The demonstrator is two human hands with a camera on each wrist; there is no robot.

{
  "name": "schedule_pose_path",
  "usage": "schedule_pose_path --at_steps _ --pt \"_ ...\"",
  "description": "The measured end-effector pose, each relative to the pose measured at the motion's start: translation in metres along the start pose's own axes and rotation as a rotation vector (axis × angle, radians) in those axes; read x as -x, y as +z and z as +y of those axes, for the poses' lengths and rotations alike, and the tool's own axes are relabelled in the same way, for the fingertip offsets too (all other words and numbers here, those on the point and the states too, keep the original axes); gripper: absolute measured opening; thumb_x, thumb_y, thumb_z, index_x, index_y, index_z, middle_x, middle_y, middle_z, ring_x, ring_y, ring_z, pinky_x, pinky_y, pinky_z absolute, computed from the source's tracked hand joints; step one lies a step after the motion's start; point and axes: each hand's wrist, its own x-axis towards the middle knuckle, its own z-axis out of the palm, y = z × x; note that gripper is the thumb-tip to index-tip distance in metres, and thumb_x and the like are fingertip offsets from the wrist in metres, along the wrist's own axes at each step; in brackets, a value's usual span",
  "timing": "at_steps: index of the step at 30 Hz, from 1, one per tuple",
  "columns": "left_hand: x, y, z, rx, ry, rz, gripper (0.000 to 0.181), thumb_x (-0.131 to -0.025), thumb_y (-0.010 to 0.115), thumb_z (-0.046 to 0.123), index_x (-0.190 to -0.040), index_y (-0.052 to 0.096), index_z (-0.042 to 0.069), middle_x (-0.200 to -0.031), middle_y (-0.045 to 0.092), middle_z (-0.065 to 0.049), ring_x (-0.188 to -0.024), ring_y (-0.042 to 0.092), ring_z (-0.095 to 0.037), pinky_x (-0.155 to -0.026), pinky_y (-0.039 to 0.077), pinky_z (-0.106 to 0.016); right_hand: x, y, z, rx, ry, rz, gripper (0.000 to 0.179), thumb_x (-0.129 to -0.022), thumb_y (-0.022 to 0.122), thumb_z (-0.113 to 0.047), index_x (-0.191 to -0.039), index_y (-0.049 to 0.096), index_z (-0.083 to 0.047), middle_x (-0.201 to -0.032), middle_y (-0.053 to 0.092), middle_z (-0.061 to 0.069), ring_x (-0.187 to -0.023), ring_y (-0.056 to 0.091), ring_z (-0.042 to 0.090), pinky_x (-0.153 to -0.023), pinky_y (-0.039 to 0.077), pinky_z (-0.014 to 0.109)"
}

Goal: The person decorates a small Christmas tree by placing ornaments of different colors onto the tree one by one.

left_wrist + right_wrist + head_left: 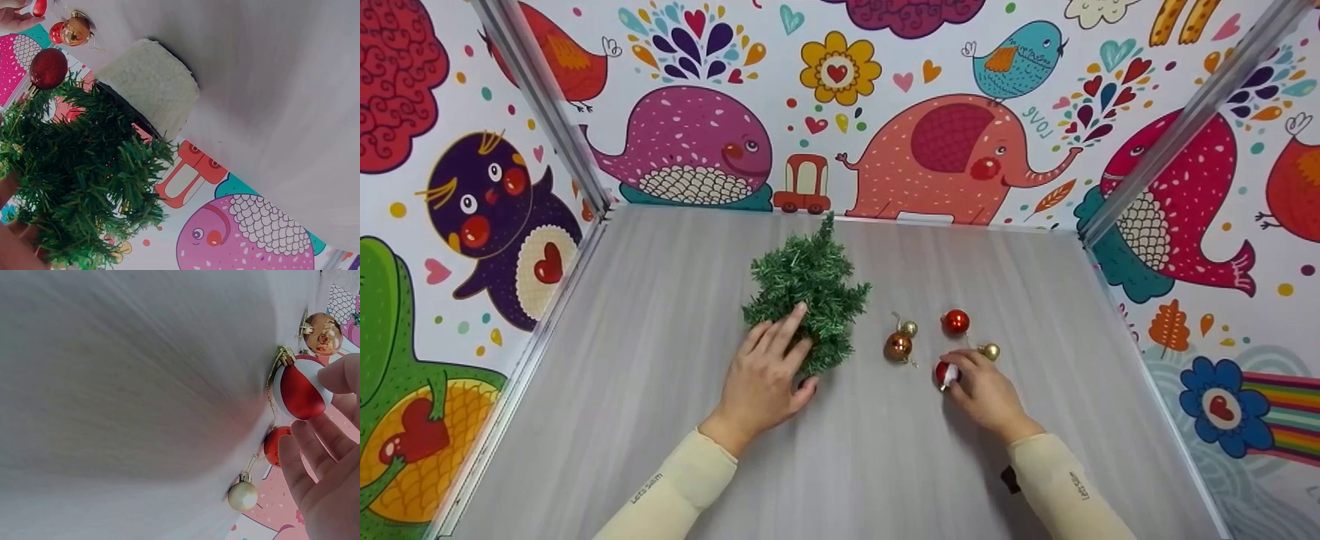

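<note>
A small green artificial Christmas tree [810, 277] stands on the table. My left hand [769, 367] rests on its near-left branches, fingers stretched out and thumb apart. In the left wrist view, the tree has a white, rough-textured base [149, 84], and a dark red ball [48, 68] hangs among its branches. My right hand [986, 394] pinches a red and white Christmas ball [301, 389] between thumb and fingers, low over the table. This ball has a gold cap and a gold string.
Close to the right hand lie a shiny red ball [956, 322] and a small gold ball [990, 351]. Between tree and right hand are a copper-coloured ball [898, 346] and another small gold ball [910, 328]. Printed walls [825, 135] enclose the grey table [660, 300].
</note>
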Motion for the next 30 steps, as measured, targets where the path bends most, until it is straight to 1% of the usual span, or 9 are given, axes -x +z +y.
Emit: schedule_pose_path --at_steps 7,13,19,27,30 --pt "0.002 -0.002 -0.004 0.009 0.014 -0.018 0.036 -0.080 0.073 0.038 -0.098 0.070 0.007 -0.157 0.034 -0.015 -0.118 0.056 -0.033 -0.106 0.037 -0.048 -0.001 0.001 0.000 0.020 0.015 0.009 0.043 -0.081 0.072 -0.004 -0.123 0.067 -0.010 -0.123 0.061 0.008 -0.113 0.060 0.030 -0.087 0.052 0.050" --pt "0.003 -0.003 -0.007 0.011 0.032 -0.022 0.030 -0.081 0.072 0.036 -0.091 0.069 0.008 -0.158 0.033 -0.014 -0.117 0.057 -0.035 -0.106 0.037 -0.048 -0.001 0.000 -0.001 0.023 0.027 0.017 0.042 -0.081 0.073 -0.005 -0.122 0.068 -0.010 -0.122 0.062 0.008 -0.111 0.061 0.030 -0.085 0.052 0.050" --pt "0.006 -0.005 -0.011 0.020 0.038 -0.025 0.029 -0.080 0.072 0.035 -0.090 0.069 0.008 -0.158 0.032 -0.014 -0.117 0.057 -0.037 -0.108 0.035 -0.048 -0.001 0.000 -0.001 0.015 0.049 0.001 0.041 -0.082 0.072 -0.007 -0.122 0.068 -0.010 -0.123 0.061 0.008 -0.113 0.060 0.031 -0.088 0.052 0.050" --pt "0.009 -0.011 -0.017 0.043 0.044 -0.031 0.025 -0.079 0.073 0.031 -0.088 0.068 0.008 -0.158 0.033 -0.013 -0.118 0.056 -0.037 -0.108 0.035 -0.048 -0.001 0.002 0.001 0.029 0.059 0.011 0.040 -0.082 0.074 -0.007 -0.120 0.066 -0.007 -0.121 0.063 0.011 -0.114 0.060 0.033 -0.090 0.050 0.052" --pt "0.010 -0.012 -0.020 0.043 0.049 -0.042 0.024 -0.080 0.072 0.030 -0.090 0.069 0.008 -0.158 0.033 -0.013 -0.121 0.054 -0.035 -0.108 0.035 -0.047 -0.001 0.002 0.001 0.032 0.071 0.003 0.040 -0.082 0.075 -0.008 -0.121 0.065 -0.006 -0.120 0.064 0.012 -0.113 0.060 0.034 -0.091 0.050 0.052"
